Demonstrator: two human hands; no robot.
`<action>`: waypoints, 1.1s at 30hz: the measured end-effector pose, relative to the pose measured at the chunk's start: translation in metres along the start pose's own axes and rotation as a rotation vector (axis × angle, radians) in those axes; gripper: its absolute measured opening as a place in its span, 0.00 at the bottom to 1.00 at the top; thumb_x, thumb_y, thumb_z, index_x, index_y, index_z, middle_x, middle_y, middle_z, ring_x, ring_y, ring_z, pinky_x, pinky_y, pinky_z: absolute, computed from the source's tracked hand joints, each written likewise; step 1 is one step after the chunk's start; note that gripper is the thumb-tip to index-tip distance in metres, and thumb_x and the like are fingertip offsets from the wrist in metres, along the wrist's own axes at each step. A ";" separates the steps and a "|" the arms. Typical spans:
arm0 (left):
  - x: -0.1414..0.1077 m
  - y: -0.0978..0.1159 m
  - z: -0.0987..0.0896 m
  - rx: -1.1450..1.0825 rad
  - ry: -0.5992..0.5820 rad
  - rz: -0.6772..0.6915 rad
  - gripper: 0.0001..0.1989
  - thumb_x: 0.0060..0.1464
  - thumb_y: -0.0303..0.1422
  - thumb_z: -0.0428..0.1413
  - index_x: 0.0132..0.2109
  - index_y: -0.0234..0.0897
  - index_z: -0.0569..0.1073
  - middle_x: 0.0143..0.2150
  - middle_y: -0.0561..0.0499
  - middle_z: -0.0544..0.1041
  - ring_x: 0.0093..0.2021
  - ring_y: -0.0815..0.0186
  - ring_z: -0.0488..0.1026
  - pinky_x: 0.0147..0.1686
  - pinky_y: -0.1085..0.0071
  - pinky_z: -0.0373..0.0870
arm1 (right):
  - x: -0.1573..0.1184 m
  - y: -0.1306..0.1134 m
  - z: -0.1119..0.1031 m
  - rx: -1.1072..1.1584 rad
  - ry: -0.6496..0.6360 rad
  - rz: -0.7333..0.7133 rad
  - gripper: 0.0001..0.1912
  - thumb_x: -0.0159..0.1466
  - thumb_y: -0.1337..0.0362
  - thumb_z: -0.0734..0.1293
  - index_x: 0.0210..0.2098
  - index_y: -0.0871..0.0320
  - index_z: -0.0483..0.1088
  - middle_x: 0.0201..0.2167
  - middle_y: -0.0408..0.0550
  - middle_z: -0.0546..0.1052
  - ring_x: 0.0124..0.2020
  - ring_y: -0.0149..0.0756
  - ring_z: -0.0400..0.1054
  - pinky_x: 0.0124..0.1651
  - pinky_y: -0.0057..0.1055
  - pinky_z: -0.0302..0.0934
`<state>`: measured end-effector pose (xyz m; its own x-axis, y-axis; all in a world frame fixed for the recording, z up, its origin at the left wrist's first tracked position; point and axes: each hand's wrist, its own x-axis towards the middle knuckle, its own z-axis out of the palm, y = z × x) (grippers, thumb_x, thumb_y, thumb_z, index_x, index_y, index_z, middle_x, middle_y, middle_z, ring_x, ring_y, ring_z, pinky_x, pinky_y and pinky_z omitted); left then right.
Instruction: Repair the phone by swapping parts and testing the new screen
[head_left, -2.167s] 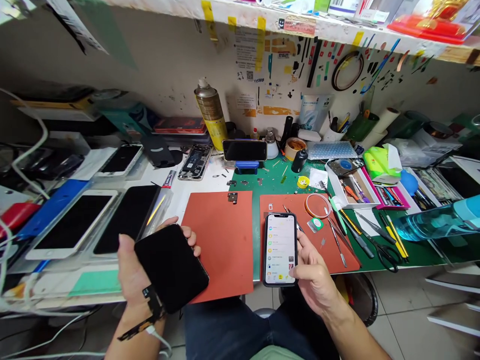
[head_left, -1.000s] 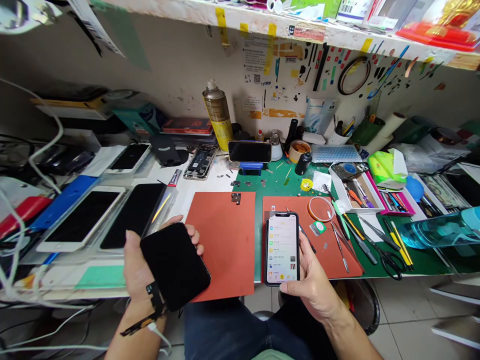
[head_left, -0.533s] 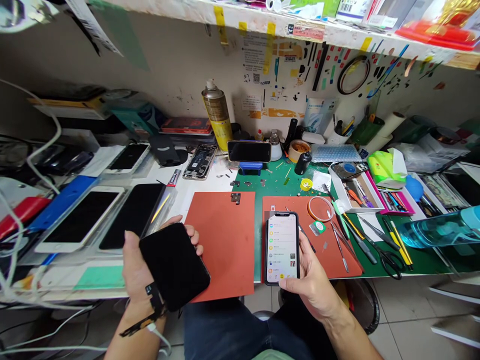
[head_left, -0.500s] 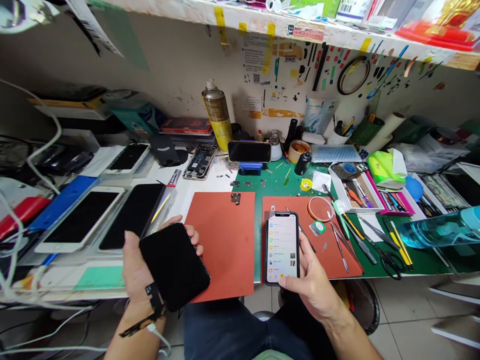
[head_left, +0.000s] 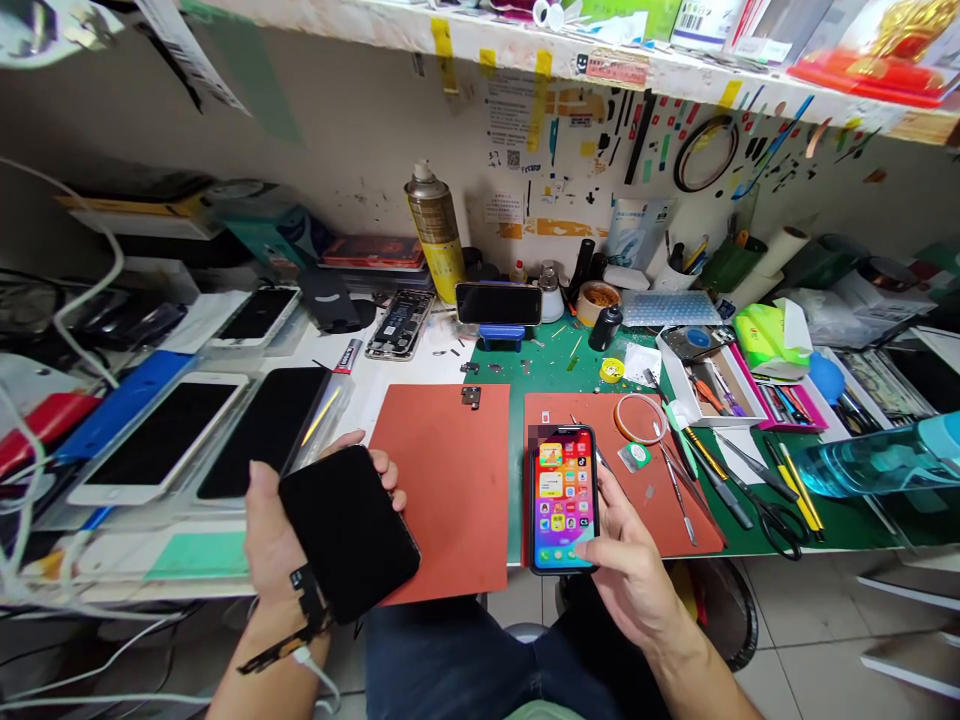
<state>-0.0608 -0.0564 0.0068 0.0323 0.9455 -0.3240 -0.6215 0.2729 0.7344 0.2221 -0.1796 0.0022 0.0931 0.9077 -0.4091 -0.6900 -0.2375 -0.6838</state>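
My left hand point(head_left: 271, 535) grips a dark phone screen point(head_left: 349, 535) with its face up and black, the fingers wrapped behind it. From its lower edge a flex cable point(head_left: 289, 630) hangs over my wrist, joined to a white cable point(head_left: 315, 665). In my right hand point(head_left: 626, 550) is a lit smartphone point(head_left: 565, 498) in a black frame, showing a colourful home screen with app icons; my thumb lies over its lower right part. An orange-red mat point(head_left: 450, 490) lies between the hands, with a small dark metal part point(head_left: 471, 397) at its top.
Several phones and screens, including a white phone point(head_left: 161, 435), lie at left. A spray can point(head_left: 436, 230) and a propped phone point(head_left: 499, 303) stand behind. Tools and scissors point(head_left: 780, 525) lie right, near a blue water bottle point(head_left: 877, 460). A loaded shelf point(head_left: 675, 75) overhangs.
The lit phone's display has switched from a white list to a home screen of icons. My right thumb has shifted slightly up and right. My left hand stays put.
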 end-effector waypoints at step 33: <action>0.001 -0.002 0.006 0.008 0.040 0.042 0.39 0.65 0.64 0.40 0.50 0.38 0.81 0.36 0.43 0.76 0.32 0.57 0.73 0.24 0.61 0.77 | 0.000 -0.003 0.004 0.002 -0.069 -0.050 0.56 0.46 0.75 0.81 0.70 0.46 0.62 0.65 0.49 0.75 0.57 0.48 0.74 0.53 0.38 0.72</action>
<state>-0.0545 -0.0545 0.0083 -0.0250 0.9485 -0.3158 -0.6154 0.2343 0.7526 0.2212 -0.1770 0.0072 0.0774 0.9401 -0.3320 -0.6871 -0.1909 -0.7010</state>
